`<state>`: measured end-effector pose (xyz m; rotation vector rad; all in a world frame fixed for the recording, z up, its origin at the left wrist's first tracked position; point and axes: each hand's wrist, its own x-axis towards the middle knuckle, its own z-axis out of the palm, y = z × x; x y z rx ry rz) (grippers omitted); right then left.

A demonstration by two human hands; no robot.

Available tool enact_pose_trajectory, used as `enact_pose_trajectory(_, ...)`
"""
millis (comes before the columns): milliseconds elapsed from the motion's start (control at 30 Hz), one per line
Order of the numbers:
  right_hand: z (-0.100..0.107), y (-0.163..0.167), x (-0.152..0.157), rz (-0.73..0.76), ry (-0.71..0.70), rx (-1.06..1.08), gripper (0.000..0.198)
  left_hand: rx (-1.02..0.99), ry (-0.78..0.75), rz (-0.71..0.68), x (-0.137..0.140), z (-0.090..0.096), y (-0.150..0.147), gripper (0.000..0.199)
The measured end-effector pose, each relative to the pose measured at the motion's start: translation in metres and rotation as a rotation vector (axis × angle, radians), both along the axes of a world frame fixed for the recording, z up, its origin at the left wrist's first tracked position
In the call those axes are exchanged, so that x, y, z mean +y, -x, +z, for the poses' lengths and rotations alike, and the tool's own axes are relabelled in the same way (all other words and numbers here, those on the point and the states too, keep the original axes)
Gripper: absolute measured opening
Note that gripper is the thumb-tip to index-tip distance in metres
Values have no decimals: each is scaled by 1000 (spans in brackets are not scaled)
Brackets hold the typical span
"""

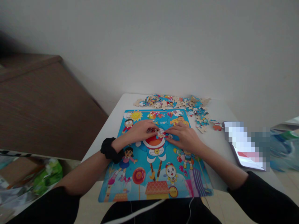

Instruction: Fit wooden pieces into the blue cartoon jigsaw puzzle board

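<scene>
A blue puzzle board [149,174] printed with cartoon figures lies in front of me, its near edge reaching past the table's edge. Over the big blue cartoon cat at its centre, a small puzzle piece [161,133] with white, red and blue on it sits between my fingertips. My left hand [143,130] pinches it from the left, with a black scrunchie [111,150] round that wrist. From the other side my right hand [184,136] grips its right edge with thumb and fingers. Whether the piece touches the board cannot be made out.
Loose puzzle pieces [198,109] are heaped along the back and right of the white table [223,146]. A phone [244,146] with a blurred screen lies at the right edge. A brown cabinet [46,115] stands left, a wall behind. A white cable [137,212] crosses my lap.
</scene>
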<state>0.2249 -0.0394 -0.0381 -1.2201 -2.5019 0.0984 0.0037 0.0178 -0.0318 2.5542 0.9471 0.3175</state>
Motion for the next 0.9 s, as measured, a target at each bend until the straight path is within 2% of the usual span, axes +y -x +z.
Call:
enact_pose_trajectory(167,-5,-2,1,-1,-30,19,31,-28,9,-39,-1,-1,1,26)
enact_pose_trajectory(333,-7,-4,1,26,-26,47,30,-14,0,-76,-2,-2,3,38)
enact_pose_trajectory(700,-1,-4,-5,165,-95,15,30,-3,-39,-114,-1,-5,4,35)
enact_pose_trajectory(900,-5,4,-10,58,-189,-49,37,-13,-72,-59,-5,-7,0,37)
